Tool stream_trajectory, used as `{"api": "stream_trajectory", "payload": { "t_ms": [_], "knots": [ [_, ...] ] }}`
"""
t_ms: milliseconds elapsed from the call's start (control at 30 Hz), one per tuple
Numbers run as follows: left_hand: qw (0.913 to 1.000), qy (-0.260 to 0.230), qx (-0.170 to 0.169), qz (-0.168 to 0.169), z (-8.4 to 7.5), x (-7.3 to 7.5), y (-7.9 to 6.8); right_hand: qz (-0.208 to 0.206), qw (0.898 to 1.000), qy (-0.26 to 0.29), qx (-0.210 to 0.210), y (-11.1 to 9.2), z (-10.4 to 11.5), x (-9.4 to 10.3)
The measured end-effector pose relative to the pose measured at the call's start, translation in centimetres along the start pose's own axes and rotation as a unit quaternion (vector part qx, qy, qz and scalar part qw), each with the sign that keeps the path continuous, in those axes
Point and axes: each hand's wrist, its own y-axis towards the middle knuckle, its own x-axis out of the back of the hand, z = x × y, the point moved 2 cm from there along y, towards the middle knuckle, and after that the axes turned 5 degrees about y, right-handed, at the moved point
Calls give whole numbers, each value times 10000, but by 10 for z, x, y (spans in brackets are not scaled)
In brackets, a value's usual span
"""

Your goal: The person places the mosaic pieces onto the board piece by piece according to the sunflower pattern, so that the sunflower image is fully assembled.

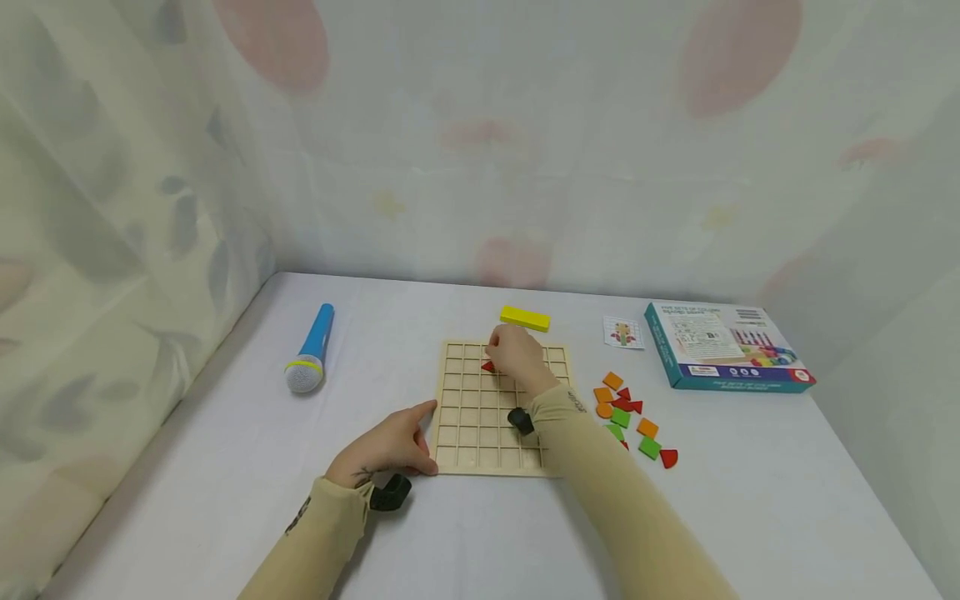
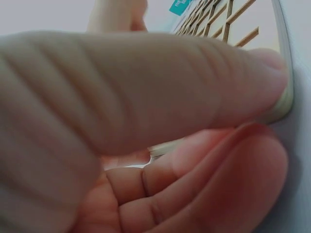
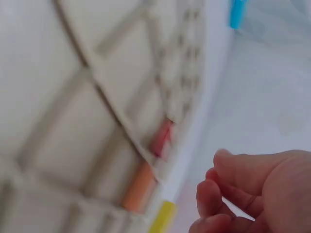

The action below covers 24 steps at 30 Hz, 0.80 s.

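A light wooden grid board [image 1: 468, 417] lies on the table. My left hand [image 1: 393, 446] is at its near left corner, forefinger stretched to the left edge. The thumb [image 2: 233, 82] rests on the corner in the left wrist view. My right hand [image 1: 517, 354] is over the board's far edge. Its fingers are loosely bent, with nothing seen between them in the right wrist view. A red triangle [image 1: 488, 366] sits in the grid. Beside it in the right wrist view is an orange piece [image 3: 138, 189], which the hand hides from the head view.
Orange squares [image 1: 612, 381], red pieces [image 1: 669, 457] and green pieces [image 1: 650, 447] lie loose right of the board. Beyond it lies a yellow block [image 1: 525, 318]. A small picture card [image 1: 622, 332] and a game box [image 1: 727, 346] are at far right; a toy microphone [image 1: 310, 350] at left.
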Motion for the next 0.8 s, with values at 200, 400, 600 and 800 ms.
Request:
{"api": "stream_trajectory", "payload": {
  "t_ms": [200,400,600,800],
  "knots": [
    [10000,29,40,6,-1,1,-1,-176,9995,-3,-259,-20,-29,60],
    [9999,128,37,14,2,1,0,-153,9951,-457,-859,-50,-91,94],
    [9999,98,74,-12,4,0,0,448,9847,-761,-1501,-72,-134,91],
    [10000,88,34,21,3,-2,2,580,9765,-935,-1852,-80,-150,81]
  ]
}}
